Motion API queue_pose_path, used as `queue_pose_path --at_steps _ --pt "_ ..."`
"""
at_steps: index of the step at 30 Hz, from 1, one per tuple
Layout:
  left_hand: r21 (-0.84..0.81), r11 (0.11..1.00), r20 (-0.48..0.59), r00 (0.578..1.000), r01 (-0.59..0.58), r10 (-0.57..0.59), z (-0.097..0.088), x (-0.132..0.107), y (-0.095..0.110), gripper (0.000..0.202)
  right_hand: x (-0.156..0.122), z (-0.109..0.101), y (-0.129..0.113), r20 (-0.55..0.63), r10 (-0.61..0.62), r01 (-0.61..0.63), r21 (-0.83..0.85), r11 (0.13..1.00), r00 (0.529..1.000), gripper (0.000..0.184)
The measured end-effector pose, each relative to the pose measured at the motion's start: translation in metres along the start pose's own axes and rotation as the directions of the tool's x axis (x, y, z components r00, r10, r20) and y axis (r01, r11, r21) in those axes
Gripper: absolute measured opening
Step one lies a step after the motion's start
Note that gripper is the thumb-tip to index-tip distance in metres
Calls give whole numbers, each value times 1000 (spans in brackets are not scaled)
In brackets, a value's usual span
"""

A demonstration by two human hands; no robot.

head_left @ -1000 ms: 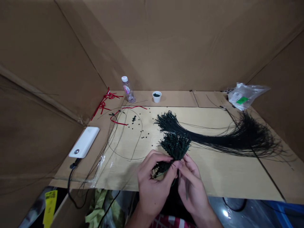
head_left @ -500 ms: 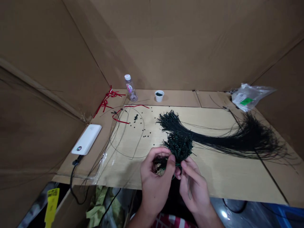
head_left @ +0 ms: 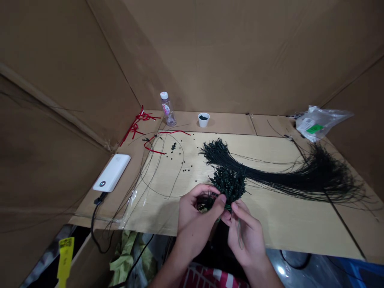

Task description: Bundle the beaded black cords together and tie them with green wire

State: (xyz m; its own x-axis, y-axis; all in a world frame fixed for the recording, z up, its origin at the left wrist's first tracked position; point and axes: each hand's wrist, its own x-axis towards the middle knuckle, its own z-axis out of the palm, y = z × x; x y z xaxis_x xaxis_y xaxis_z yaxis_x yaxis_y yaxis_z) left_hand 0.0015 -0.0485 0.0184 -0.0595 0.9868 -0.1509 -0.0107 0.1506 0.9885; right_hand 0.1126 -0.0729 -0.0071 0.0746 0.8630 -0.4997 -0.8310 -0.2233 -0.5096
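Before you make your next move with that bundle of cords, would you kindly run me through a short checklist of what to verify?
Left hand: ok, closed around the lower end of the dark green beaded cord bundle.
Right hand: cannot tell; it is close to the bundle's base, but any grip is hidden.
Green strand at the bundle's neck: cannot tell whether it is tied.
Loose black cords: ok, lying apart from the hands.
Loose beads: not ok, scattered left of the bundle.
White cup: ok, upright, with dark beads inside.
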Motion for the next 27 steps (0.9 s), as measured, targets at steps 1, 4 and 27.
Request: queue_pose_path --at_steps 1,4,27 --pt "-18 1000 15 1000 14 -14 -1 -1 -1 12 0 1 0 -13 8 -8 6 1000 1000 34" --pt "-62 998 22 999 28 -26 -1 -4 -7 14 0 2 0 -48 28 -26 37 999 998 37" --pt "-261 964 -113 990 50 -82 10 -3 -8 20 2 0 1 2 85 -85 123 989 996 40"
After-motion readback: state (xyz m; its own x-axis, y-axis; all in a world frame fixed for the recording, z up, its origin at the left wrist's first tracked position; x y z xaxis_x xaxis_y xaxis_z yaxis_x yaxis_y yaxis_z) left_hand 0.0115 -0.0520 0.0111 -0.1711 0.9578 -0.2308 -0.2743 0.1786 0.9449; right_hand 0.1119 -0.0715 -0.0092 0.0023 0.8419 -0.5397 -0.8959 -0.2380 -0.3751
